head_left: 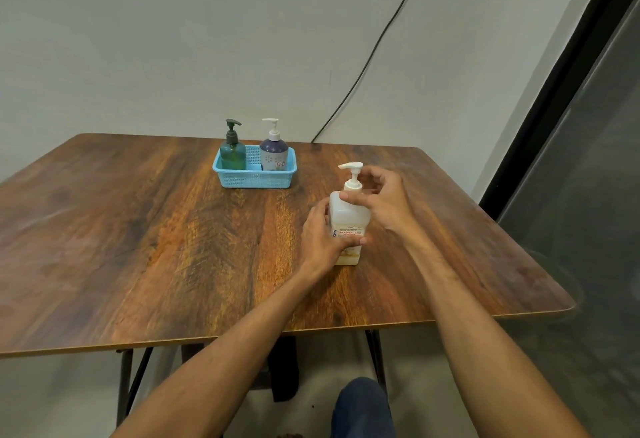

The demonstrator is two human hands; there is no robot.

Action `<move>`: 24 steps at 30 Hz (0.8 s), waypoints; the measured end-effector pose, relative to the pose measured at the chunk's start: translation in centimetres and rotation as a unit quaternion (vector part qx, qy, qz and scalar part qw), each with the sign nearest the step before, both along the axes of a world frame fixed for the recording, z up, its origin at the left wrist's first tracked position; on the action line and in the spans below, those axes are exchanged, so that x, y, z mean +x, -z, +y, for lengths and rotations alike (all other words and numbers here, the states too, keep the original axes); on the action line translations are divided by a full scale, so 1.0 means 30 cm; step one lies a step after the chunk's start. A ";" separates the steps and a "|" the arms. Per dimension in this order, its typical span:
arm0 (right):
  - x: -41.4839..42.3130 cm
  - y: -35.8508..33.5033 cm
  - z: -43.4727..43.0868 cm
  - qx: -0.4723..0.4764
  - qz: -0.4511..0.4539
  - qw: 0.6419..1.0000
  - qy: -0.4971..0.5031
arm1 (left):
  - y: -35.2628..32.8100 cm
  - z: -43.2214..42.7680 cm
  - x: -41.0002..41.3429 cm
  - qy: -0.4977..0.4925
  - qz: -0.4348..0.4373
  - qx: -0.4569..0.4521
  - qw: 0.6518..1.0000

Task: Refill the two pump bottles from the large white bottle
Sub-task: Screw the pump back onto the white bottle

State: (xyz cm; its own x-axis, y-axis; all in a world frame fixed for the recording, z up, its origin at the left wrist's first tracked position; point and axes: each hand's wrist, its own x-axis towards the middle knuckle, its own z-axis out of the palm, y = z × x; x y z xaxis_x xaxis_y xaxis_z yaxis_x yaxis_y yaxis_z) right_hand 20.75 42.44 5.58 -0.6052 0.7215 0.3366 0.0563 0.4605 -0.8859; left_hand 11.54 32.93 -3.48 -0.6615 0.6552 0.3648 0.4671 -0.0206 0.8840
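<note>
Standing upright on the wooden tabletop [138, 229], right of centre: large white bottle [348, 219] with white pump head, spout turned left, printed label facing the camera, pale contents low in the body. Clamped around its lower left side: left hand [320, 236], thumb across the label, fingers hidden behind the bottle. Curled at the pump collar: right hand [377, 197], thumb tip touching the bottle's shoulder just below the collar, fingers bent behind the pump stem; firm closure on the collar cannot be confirmed. Set further back near the wall: blue basket [254, 178], well apart from the white bottle. Standing inside it, left end: green pump bottle [232, 152] with dark pump. Standing inside it, right end: purple pump bottle [274, 153] with white pump. Both upright, pumps fitted. Hanging down the wall behind: black cable [374, 46].
</note>
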 end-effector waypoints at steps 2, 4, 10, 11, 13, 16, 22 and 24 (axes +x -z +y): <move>0.009 -0.003 0.007 -0.005 0.007 1.000 0.002 | 0.001 0.000 0.003 -0.004 0.005 -0.002 1.000; -0.003 -0.007 -0.009 0.004 0.016 0.999 0.038 | 0.002 0.001 0.005 -0.013 0.008 -0.004 1.000; -0.036 0.012 -0.049 0.005 0.031 0.997 0.074 | -0.004 0.002 0.010 -0.038 0.011 -0.006 0.999; -0.027 0.011 -0.046 0.002 0.024 0.998 0.061 | -0.004 0.003 0.012 -0.042 0.013 -0.007 0.999; -0.009 0.006 -0.033 0.002 0.012 0.999 0.042 | -0.004 0.002 0.016 -0.047 0.016 -0.008 0.999; -0.005 -0.001 -0.025 0.011 0.007 0.999 0.049 | -0.006 0.000 0.024 -0.056 0.024 -0.010 0.998; -0.037 0.004 -0.060 0.023 0.019 0.994 0.103 | -0.015 0.000 0.038 -0.081 0.025 -0.020 0.996; -0.025 -0.001 -0.054 0.022 0.012 0.997 0.072 | -0.015 0.001 0.038 -0.083 0.024 -0.021 0.996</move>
